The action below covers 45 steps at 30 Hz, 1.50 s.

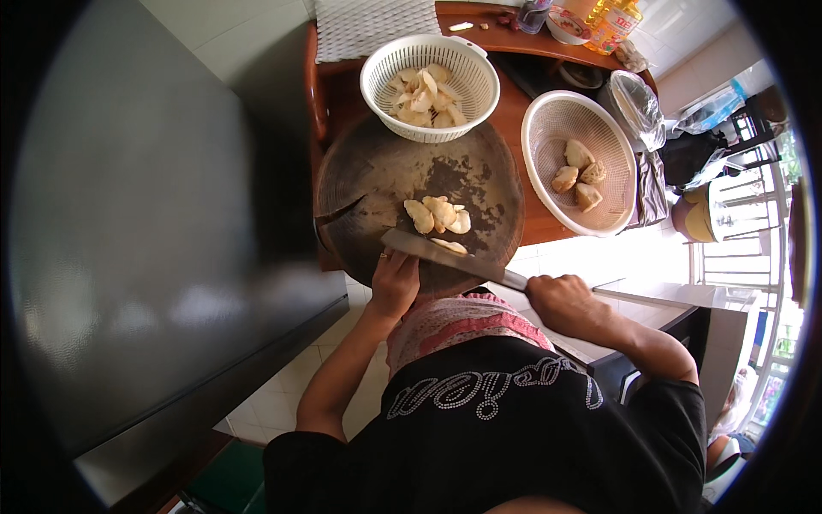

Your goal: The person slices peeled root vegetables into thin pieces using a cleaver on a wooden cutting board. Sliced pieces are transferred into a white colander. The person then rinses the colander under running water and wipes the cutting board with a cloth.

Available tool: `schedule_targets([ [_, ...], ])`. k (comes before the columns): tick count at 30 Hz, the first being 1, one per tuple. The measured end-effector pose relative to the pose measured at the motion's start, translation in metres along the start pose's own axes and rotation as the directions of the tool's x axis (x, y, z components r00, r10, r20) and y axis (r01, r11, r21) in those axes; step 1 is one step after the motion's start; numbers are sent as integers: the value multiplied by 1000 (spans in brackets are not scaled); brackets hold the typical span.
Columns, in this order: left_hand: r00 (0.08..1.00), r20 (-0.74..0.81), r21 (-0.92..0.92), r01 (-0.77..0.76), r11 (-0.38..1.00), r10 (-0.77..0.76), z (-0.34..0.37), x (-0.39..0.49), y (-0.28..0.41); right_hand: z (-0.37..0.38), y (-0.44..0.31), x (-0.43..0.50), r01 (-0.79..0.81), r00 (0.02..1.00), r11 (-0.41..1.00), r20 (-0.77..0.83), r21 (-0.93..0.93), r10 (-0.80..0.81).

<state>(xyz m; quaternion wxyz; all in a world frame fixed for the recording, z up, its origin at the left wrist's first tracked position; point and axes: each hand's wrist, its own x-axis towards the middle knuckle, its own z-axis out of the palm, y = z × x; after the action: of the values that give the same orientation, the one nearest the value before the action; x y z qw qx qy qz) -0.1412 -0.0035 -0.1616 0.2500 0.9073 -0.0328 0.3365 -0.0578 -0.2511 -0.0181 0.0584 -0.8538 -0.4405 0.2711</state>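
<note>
My right hand (565, 307) grips the handle of a cleaver (429, 249), whose blade lies across the near part of a round wooden chopping block (359, 154). At the blade's left end is my left hand (395, 283); its fingertips are partly hidden by the blade, so whether it holds a piece cannot be told. One pale slice (449, 246) lies at the blade's far edge. A small group of pale yellowish slices (439, 214) rests just beyond it. A white slotted colander (430, 133) with many thin slices stands at the block's far edge.
Right of the block, a white mesh basket (536, 170) holds several whole pale pieces. Behind it are a plastic-covered container (632, 106), an oil bottle (613, 26) and a patterned bowl (568, 26) on a wooden shelf. A large dark glossy panel (148, 225) stands at left.
</note>
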Motion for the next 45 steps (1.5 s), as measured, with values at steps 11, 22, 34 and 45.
schedule_targets([
  [11,999,-3,-29,-38,999,38,-1,-4,-1,-7,-17,-17,-23,1000,993,13,117,21],
  [22,999,13,5,43,999,-43,5,-14,-4,-8,-12,21,20,996,994,87,109,-30],
  [34,991,78,56,108,993,-112,6,-2,-5,-15,12,-6,115,950,993,-289,-34,-120],
  [45,830,500,-334,-77,939,246,-40,123,-12,-17,25,-11,181,871,927,-385,-328,-306],
])
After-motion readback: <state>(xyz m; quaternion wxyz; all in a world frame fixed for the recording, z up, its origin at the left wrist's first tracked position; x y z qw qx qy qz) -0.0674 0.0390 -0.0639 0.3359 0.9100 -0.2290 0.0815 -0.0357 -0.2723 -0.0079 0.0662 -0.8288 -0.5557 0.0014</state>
